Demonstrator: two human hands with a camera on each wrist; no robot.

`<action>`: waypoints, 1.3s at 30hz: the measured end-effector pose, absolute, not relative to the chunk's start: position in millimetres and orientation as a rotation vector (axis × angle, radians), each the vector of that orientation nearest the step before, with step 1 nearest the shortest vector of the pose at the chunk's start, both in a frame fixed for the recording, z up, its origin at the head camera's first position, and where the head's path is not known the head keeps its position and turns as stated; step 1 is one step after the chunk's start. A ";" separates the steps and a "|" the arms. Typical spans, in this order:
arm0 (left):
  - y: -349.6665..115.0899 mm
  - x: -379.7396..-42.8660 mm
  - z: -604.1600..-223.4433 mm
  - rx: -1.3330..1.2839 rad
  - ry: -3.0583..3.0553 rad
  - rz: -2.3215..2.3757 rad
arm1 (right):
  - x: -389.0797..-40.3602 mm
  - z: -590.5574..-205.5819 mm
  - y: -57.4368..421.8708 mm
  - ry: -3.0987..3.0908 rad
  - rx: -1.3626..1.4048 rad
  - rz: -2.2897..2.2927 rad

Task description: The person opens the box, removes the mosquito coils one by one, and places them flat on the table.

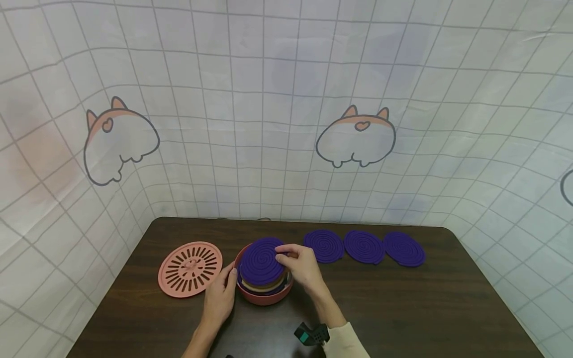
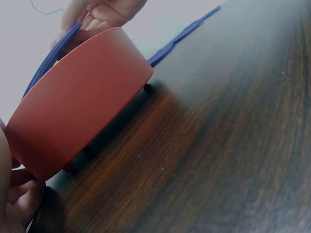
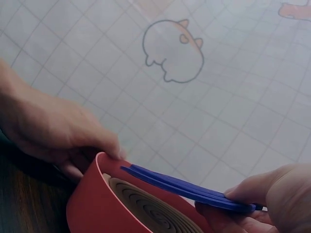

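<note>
A purple spiral mosquito coil [image 1: 261, 261] is pinched at its right edge between the thumb and fingers of my right hand [image 1: 304, 268]. It tilts over the mouth of a round red box [image 3: 90, 206]. My left hand [image 1: 220, 296] grips the box's left side, thumb at the rim and fingers low against the wall [image 2: 22, 194]. Inside the box lies a tan coil [image 3: 150, 206], partly covered by the purple one in the head view. Darker purple edges show beneath the tan coil.
Left of the box lies a pink slotted lid [image 1: 171, 287]. Toward the back right, three purple coils lie in a row: one nearest the box [image 1: 323, 246], a middle coil [image 1: 364, 247] and a right coil [image 1: 404, 249]. A patterned white curtain [image 1: 286, 149] surrounds the dark wooden table [image 1: 403, 308].
</note>
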State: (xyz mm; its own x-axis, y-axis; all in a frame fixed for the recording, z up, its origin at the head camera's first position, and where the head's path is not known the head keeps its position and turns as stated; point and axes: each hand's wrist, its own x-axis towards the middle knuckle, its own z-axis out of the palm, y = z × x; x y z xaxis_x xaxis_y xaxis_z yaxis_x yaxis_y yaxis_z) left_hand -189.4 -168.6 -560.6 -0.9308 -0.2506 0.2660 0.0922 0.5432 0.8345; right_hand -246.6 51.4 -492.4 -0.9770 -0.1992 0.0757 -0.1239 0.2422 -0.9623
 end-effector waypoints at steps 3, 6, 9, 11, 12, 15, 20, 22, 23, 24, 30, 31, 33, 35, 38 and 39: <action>-168.1 -189.6 -560.5 0.124 -2.423 -1.349 | -245.7 -492.1 52.5 2.424 -0.311 -1.890; -168.1 -189.6 -560.3 0.121 -2.417 -1.354 | -244.7 -491.4 53.7 2.412 -0.309 -1.909; -168.1 -189.2 -560.3 0.127 -2.417 -1.359 | -243.7 -491.0 54.8 2.407 -0.308 -1.916; -168.1 -189.1 -560.0 0.136 -2.423 -1.365 | -243.0 -490.4 55.6 2.401 -0.302 -1.923; -168.2 -188.9 -559.9 0.138 -2.424 -1.366 | -242.7 -490.1 56.0 2.395 -0.298 -1.934; -168.5 -188.4 -559.6 0.142 -2.427 -1.374 | -242.0 -489.6 57.3 2.386 -0.290 -1.959; -168.3 -188.1 -560.0 0.137 -2.416 -1.370 | -240.4 -489.0 61.3 2.380 -0.272 -1.982; -168.0 -188.3 -560.3 0.139 -2.416 -1.367 | -240.3 -489.8 63.1 2.378 -0.259 -1.987; -168.0 -188.4 -560.3 0.142 -2.418 -1.363 | -240.2 -490.1 64.1 2.374 -0.251 -1.992; -167.8 -188.5 -560.3 0.143 -2.420 -1.361 | -240.1 -490.1 65.0 2.372 -0.249 -1.997; -167.6 -188.5 -559.6 0.156 -2.436 -1.370 | -239.7 -487.5 71.3 2.377 -0.244 -2.016; -167.5 -188.4 -559.3 0.158 -2.438 -1.373 | -239.7 -486.9 72.5 2.377 -0.240 -2.023; -167.4 -188.3 -558.8 0.159 -2.439 -1.377 | -239.6 -484.9 75.0 2.379 -0.231 -2.031; -167.2 -188.3 -558.6 0.158 -2.438 -1.378 | -239.7 -483.2 77.5 2.382 -0.225 -2.038; -166.7 -188.3 -558.1 0.158 -2.435 -1.374 | -239.4 -481.2 81.3 2.388 -0.221 -2.046; -166.5 -188.3 -558.0 0.159 -2.435 -1.373 | -239.4 -480.9 82.7 2.390 -0.217 -2.051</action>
State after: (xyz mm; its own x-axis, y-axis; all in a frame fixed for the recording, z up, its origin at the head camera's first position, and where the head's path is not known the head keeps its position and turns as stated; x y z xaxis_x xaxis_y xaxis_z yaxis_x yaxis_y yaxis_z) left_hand -188.3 -166.5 -558.0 -0.9359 -0.2603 0.2375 0.0685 0.5268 0.8472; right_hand -239.4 82.7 -480.9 -0.9904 -0.0946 0.1007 -0.1139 0.1464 -0.9826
